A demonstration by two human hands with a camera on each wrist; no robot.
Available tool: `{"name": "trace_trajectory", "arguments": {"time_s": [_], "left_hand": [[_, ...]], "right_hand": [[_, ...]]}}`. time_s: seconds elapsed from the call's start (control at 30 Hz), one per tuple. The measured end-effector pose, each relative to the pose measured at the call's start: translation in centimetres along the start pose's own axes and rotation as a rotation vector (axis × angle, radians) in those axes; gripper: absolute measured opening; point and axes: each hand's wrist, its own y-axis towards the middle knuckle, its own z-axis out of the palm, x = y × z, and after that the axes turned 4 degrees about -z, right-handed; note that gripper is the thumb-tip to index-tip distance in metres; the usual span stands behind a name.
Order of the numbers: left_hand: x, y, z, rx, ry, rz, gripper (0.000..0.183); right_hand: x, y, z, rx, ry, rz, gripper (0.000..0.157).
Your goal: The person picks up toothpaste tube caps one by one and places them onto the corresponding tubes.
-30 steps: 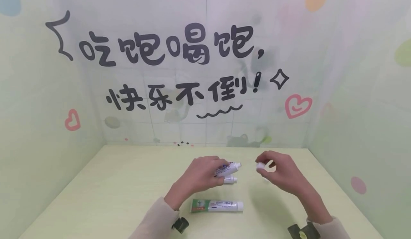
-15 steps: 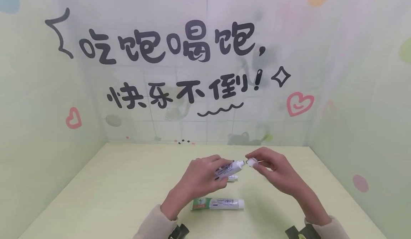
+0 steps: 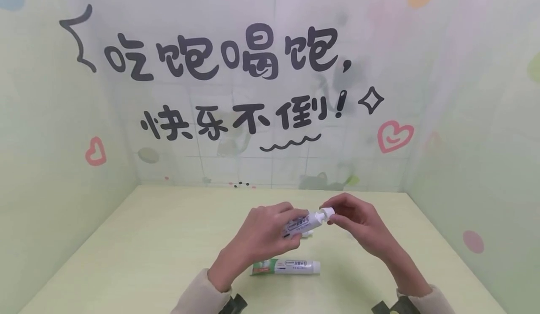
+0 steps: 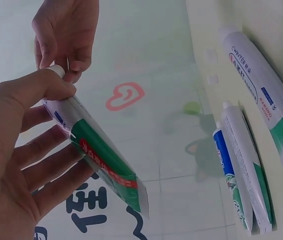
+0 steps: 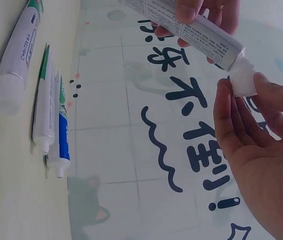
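My left hand (image 3: pixel 267 229) grips a white-and-green toothpaste tube (image 4: pixel 104 150) in the air, its neck pointing right and slightly up. Thumb and fingers of my right hand (image 3: pixel 363 220) pinch a white cap (image 5: pixel 242 82) at the tube's nozzle. The cap sits on or against the nozzle, a little askew in the right wrist view; whether the threads engage I cannot tell. Below the hands another white-and-green toothpaste tube (image 3: pixel 295 267) lies on the table with its white cap on.
Two thinner tubes, one blue, white and green (image 5: pixel 61 135) and one white and green (image 5: pixel 44 110), lie side by side with bare nozzles. Two small white pieces (image 4: pixel 211 56) rest near them on the table. A printed backdrop (image 3: pixel 190 164) stands behind.
My right hand has moved left with the cap, closing the gap to the tube's nozzle. My left hand has lifted the tube slightly and tilted its neck upward.
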Motion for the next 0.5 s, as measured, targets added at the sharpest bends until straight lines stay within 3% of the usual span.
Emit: {"name": "trace_trajectory", "arguments": {"time_s": [0.27, 0.5], "left_hand": [[0.17, -0.08, 0.11, 0.013, 0.064, 0.001, 0.039], [0.36, -0.02, 0.08, -0.003, 0.083, 0.013, 0.037]], "right_hand": [[0.27, -0.02, 0.34, -0.023, -0.064, -0.061, 0.029], [0.24, 0.11, 0.57, -0.032, -0.092, -0.187, 0.033]]}}
